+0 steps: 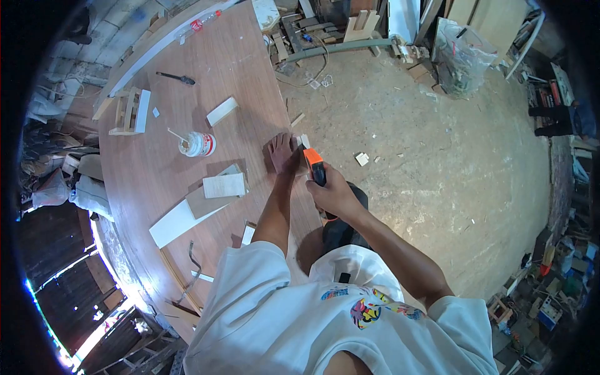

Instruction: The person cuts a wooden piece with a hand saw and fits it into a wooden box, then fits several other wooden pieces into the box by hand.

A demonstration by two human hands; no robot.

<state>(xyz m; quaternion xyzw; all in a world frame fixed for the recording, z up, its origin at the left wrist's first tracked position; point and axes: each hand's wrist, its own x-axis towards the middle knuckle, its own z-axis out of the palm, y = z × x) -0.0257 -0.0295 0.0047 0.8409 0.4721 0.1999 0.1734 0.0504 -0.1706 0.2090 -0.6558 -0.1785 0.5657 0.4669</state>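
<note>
Along the table's right edge, my right hand point(332, 190) is wrapped round the black and orange handle of a handsaw point(313, 159). Its blade is seen almost end-on and barely shows. Beyond the handle, a small pale piece of wood point(304, 140) sticks out past the edge. My left hand point(283, 152) lies flat beside it, palm down with the fingers spread, close to the blade. On the wooden table point(250, 75) nearby are a loose pale block point(222, 111) and a white tub point(203, 144) with a stick in it.
White boards point(181, 223) lie stacked on the table near my left forearm. Farther off are a brush point(177, 78), a small wooden rack point(139, 112) and a plastic bottle point(201, 23). Offcuts point(362, 159) lie on the floor. Another person point(572, 120) is at the far right.
</note>
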